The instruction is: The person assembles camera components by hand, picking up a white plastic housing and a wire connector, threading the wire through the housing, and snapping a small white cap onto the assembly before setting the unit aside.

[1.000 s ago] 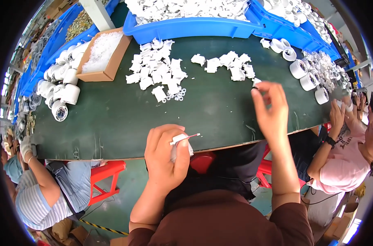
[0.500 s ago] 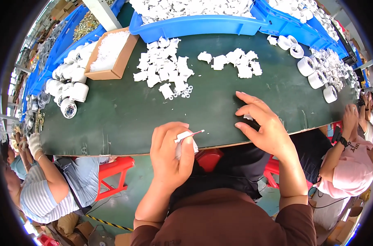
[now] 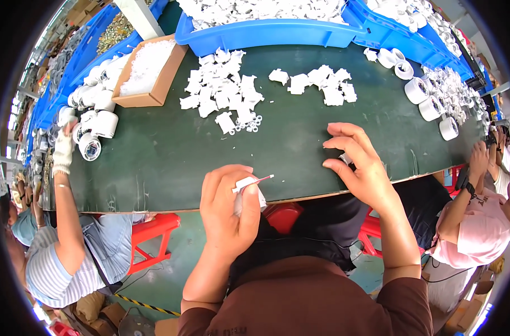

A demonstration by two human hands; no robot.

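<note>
My left hand is closed round a white plastic part near the table's front edge. Between its thumb and forefinger lies a slim white piece, from which a thin red wire with a small pale tip sticks out to the right. To the right, my right hand hovers over the table, thumb and first fingers curved and apart. Inside its curl shows a small white piece, seemingly held by fingers I cannot see. Ahead lie a pile of white plastic parts and several small white rings.
On the green table a smaller group of white parts lies at centre right. Blue bins line the back. White round housings stand at right, others at left by a cardboard box. People sit on both sides.
My left hand has shifted slightly left with the white part. My right hand's thumb and forefinger have moved up a little. The left neighbour's gloved hand has reached forward to the white housings.
</note>
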